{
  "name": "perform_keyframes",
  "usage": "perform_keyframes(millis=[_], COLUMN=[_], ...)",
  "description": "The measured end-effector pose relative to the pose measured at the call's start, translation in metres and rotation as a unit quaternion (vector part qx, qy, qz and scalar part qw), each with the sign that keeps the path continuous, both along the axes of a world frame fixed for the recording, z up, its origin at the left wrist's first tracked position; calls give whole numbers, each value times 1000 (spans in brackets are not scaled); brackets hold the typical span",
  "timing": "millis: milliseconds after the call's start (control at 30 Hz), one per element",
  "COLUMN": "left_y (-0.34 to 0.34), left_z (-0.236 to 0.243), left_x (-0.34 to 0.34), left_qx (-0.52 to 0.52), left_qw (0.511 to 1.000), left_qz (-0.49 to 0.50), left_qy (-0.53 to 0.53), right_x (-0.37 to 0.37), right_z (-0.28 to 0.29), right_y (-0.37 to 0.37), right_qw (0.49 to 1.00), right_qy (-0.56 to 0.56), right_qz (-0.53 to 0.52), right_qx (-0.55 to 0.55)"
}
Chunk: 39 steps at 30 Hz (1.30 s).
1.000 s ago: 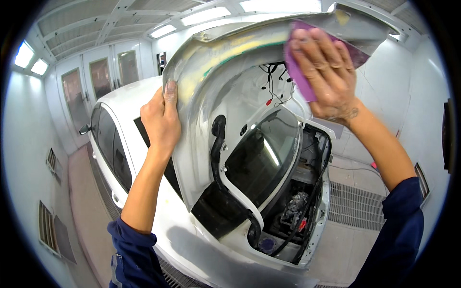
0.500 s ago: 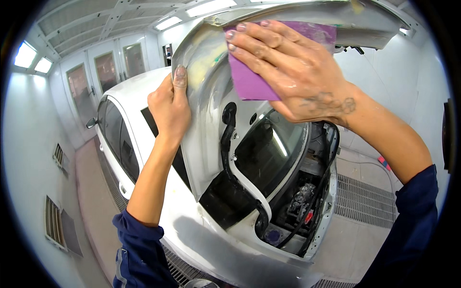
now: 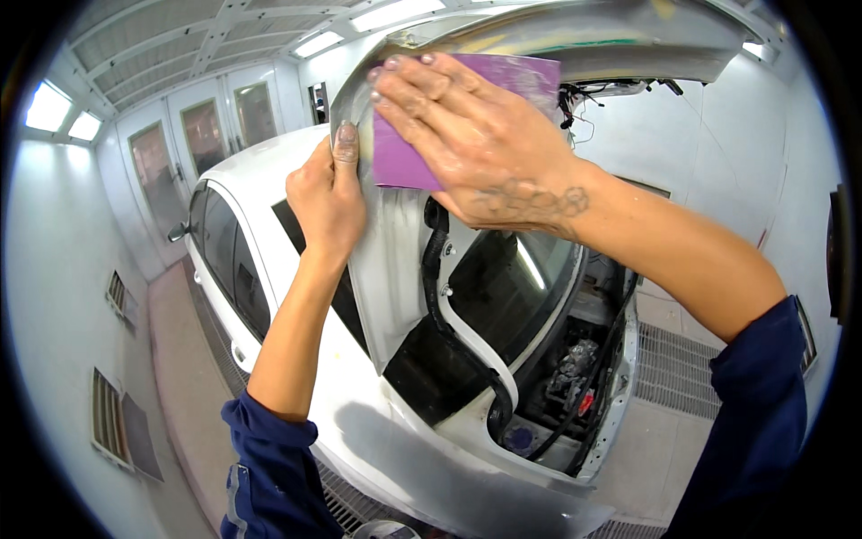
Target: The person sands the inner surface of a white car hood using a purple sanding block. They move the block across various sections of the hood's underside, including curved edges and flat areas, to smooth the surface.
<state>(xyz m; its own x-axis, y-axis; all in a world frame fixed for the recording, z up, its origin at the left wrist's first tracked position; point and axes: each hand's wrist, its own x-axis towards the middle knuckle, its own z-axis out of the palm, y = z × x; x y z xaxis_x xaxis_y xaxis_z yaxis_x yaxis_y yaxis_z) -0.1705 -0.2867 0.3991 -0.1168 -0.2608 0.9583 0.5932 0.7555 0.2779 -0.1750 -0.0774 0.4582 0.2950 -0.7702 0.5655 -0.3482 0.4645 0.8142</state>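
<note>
My left hand [image 3: 325, 199] grips the edge of a raised car body panel [image 3: 646, 49], its thumb on the near face. The panel is grey and white, with yellow and green patches along its upper part. My right hand [image 3: 476, 139] lies with fingers close together over a purple abrasive sheet [image 3: 537, 81], holding it flat against the panel just right of my left hand. Below the panel is the white car's [image 3: 269, 171] opened end, with a black seal, a glass pane [image 3: 498, 287] and dark exposed workings [image 3: 575, 377].
White walls [image 3: 58, 225] and panelled doors [image 3: 202, 135] surround the car, with lit strips overhead. Vents [image 3: 112, 418] are set low in the left wall. Metal floor grates [image 3: 673, 359] run beside the car. Black wires [image 3: 584, 103] hang under the panel on the right.
My right hand and the purple sheet have moved left along the panel, toward my left hand. My left hand keeps its grip on the edge, slightly further right in view.
</note>
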Motion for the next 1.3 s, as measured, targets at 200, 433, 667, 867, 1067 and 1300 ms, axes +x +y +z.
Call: perform_keyframes(millis=[200, 433, 667, 867, 1067, 1300], left_y=[-3, -3, 0, -4, 2, -1], left_z=[0, -2, -2, -3, -2, -4], left_x=[8, 5, 2, 7, 6, 8], left_qx=[7, -10, -13, -4, -1, 7], left_qw=[998, 999, 999, 998, 999, 999], left_qz=[37, 16, 28, 42, 27, 31], left_qy=[-41, -34, -19, -41, -35, -32], right_x=[0, -9, -9, -6, -3, 12], right_z=[8, -5, 2, -3, 7, 12], right_y=[24, 2, 0, 18, 4, 43], right_qw=[1000, 997, 985, 991, 995, 996], right_qy=[11, 49, 154, 103, 81, 75], right_qz=[-7, 0, -23, -10, -14, -8], right_qx=[-1, -57, -76, -90, -55, -44])
